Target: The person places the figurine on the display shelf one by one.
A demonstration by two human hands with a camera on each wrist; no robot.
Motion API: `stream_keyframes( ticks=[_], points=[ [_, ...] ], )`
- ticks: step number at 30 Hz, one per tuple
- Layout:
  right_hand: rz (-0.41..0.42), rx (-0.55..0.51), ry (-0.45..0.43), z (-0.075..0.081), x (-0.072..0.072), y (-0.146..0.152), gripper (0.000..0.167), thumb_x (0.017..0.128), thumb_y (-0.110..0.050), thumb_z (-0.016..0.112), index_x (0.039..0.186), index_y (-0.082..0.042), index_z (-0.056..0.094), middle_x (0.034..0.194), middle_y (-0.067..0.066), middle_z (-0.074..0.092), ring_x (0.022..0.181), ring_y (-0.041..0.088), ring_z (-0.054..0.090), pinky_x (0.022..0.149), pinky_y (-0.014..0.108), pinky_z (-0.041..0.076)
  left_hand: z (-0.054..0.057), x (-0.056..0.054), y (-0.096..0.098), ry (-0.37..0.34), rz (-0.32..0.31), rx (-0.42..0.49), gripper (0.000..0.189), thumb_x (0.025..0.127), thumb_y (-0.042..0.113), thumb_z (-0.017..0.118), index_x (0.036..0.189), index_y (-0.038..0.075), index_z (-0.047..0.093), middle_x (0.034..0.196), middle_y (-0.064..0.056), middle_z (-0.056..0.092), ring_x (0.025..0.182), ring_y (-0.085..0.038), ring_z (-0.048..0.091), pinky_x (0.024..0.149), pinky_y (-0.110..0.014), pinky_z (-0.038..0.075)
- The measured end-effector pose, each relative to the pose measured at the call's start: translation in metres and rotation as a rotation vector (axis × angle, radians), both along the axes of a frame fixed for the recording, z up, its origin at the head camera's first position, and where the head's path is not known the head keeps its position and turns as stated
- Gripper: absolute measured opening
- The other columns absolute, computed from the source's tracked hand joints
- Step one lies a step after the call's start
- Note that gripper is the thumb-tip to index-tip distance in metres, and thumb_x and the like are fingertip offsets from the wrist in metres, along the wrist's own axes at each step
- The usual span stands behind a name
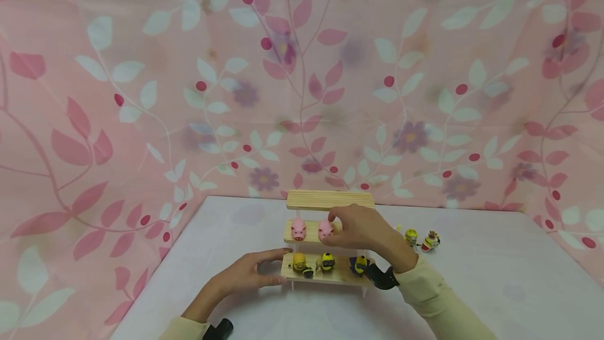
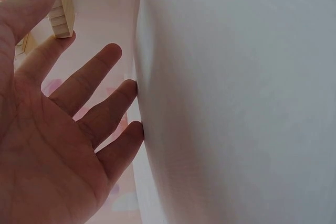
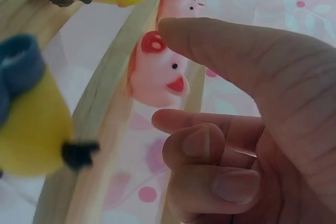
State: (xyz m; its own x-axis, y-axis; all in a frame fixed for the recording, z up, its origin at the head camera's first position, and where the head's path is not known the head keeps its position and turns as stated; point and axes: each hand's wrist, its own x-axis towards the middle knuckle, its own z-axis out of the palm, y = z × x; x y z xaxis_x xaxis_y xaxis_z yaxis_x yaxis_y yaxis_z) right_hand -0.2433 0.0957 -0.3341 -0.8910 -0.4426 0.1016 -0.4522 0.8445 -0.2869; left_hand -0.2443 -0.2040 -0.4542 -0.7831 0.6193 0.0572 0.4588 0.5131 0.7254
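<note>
A wooden tiered display stand (image 1: 337, 277) stands on the white table. On its middle board sit two pink pig toys, one at the left (image 1: 298, 230) and one beside it (image 1: 325, 230). My right hand (image 1: 360, 229) has its thumb and index finger at opposite sides of the second pig, pinching it; the other fingers curl into the palm. My left hand (image 1: 245, 277) holds the left end of the lowest board between thumb and index finger, the remaining fingers spread. Yellow minion figures, one at the left (image 1: 299, 262), one near the middle (image 1: 327, 262), one at the right (image 1: 360, 265), occupy that board.
The top board (image 1: 330, 200) holds nothing. Right of the stand, behind my right wrist, two small yellow figures (image 1: 430, 241) are on the white tablecloth (image 1: 495, 261). A pink leaf-patterned cloth (image 1: 302, 93) hangs behind the table.
</note>
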Motion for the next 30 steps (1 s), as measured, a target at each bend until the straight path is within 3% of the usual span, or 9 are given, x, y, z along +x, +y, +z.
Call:
stream_keyframes(
  ticks=[5, 14, 21, 30],
  points=[
    [-0.027, 0.018, 0.007, 0.006, 0.006, 0.01, 0.045, 0.081, -0.046, 0.078, 0.112, -0.015, 0.067, 0.069, -0.007, 0.054, 0.06, 0.011, 0.046, 0.051, 0.028, 0.038, 0.002, 0.001, 0.001, -0.008, -0.001, -0.005, 0.066, 0.087, 0.05, 0.072, 0.145, 0.029, 0.051, 0.136, 0.005, 0.059, 0.132, -0.022, 0.046, 0.104, -0.055, 0.039],
    [-0.013, 0.031, 0.074, 0.017, 0.026, 0.031, 0.043, 0.083, -0.044, 0.075, 0.114, -0.017, 0.067, 0.065, -0.011, 0.049, 0.057, 0.007, 0.045, 0.049, 0.026, 0.038, 0.003, 0.001, 0.0, -0.022, -0.003, 0.006, 0.064, 0.088, 0.048, 0.073, 0.145, 0.029, 0.051, 0.138, 0.004, 0.058, 0.133, -0.024, 0.045, 0.104, -0.055, 0.038],
    [0.007, 0.004, 0.128, 0.016, 0.041, 0.044, 0.038, 0.084, -0.043, 0.074, 0.112, -0.017, 0.067, 0.063, -0.014, 0.046, 0.054, 0.004, 0.042, 0.046, 0.024, 0.037, 0.002, 0.002, 0.001, -0.036, 0.004, 0.008, 0.062, 0.088, 0.047, 0.073, 0.144, 0.031, 0.052, 0.138, 0.005, 0.058, 0.133, -0.024, 0.045, 0.105, -0.056, 0.037],
    [-0.043, -0.016, 0.14, 0.013, 0.05, 0.066, 0.04, 0.083, -0.046, 0.076, 0.111, -0.019, 0.067, 0.06, -0.015, 0.046, 0.053, 0.002, 0.041, 0.048, 0.025, 0.037, 0.002, 0.001, 0.0, -0.02, 0.005, 0.003, 0.063, 0.087, 0.048, 0.073, 0.144, 0.031, 0.052, 0.138, 0.006, 0.057, 0.133, -0.022, 0.045, 0.105, -0.055, 0.038]
  ],
)
